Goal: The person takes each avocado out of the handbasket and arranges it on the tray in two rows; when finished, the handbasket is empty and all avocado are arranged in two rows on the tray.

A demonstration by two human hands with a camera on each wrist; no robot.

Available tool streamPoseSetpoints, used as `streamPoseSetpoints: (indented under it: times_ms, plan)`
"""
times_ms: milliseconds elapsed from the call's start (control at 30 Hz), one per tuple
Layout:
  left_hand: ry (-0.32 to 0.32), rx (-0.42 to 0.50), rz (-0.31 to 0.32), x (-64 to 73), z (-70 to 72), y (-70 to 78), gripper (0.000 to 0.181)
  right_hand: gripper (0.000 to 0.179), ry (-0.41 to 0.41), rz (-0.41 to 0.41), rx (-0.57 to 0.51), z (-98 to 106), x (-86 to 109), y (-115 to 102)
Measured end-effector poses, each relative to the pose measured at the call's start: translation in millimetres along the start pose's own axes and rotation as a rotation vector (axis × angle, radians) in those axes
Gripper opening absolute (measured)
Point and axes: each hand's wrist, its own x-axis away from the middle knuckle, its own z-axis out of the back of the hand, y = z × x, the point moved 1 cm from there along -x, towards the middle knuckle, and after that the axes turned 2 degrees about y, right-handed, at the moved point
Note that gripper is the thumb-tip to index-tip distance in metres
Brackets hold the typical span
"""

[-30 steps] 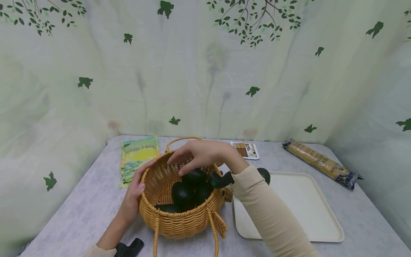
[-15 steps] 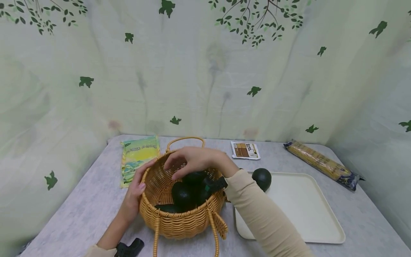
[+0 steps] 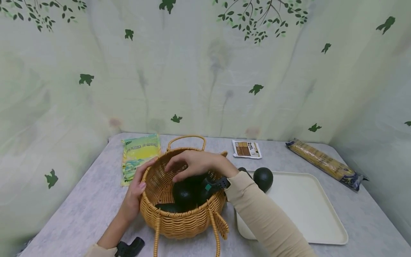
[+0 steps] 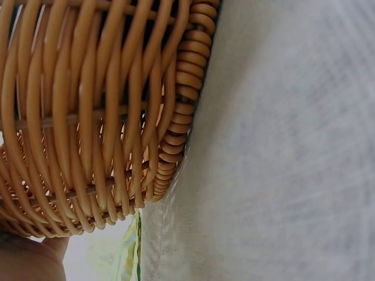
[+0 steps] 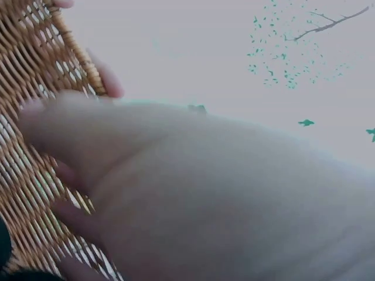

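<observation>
A round wicker basket (image 3: pixel 181 225) stands in front of me with several dark avocados (image 3: pixel 183 195) inside. My left hand (image 3: pixel 132 196) holds its left side, fingers along the outer wall at the rim; the left wrist view shows part of that hand (image 4: pixel 35 257) below the weave. Over the basket's mouth, my right hand (image 3: pixel 197 164) reaches in from the right with bent, parted fingers and nothing between thumb and fingers. It partly hides the avocados beneath. In the right wrist view the right hand (image 5: pixel 146 170) lies across the basket's woven inner wall (image 5: pixel 29 193).
To the right lies a cream tray (image 3: pixel 305 210), with an avocado (image 3: pixel 263 179) at its far left corner. Behind are a green-yellow packet (image 3: pixel 138 153), a small brown-white packet (image 3: pixel 247 149) and a long golden packet (image 3: pixel 324 162). A thin handle (image 3: pixel 186 136) rises behind the basket.
My right hand has moved slightly left and lower over the avocados, its sleeve uncovering more of the avocado at the tray. The left hand stays on the basket.
</observation>
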Motion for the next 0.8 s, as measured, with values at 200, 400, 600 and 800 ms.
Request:
streamPoseSetpoints:
  times_ms: [200, 400, 600, 800]
  plan:
    - [-0.002, -0.005, -0.001, -0.2, 0.4, 2.0, 0.059, 0.04, -0.015, -0.022, 0.058, -2.9, -2.9, 0.7]
    - [-0.003, 0.001, -0.005, 0.4, -0.4, 3.3, 0.059, 0.044, -0.079, -0.037, 0.054, -6.0, -3.1, -0.5]
    - [-0.002, 0.013, -0.011, 0.4, -2.8, 6.9, 0.059, 0.046, -0.129, -0.088, 0.066, -10.8, -4.2, 2.0]
    - [-0.019, 0.008, -0.048, 0.5, -1.8, 5.3, 0.059, 0.051, -0.184, -0.149, 0.126, -12.9, -6.4, 2.0]
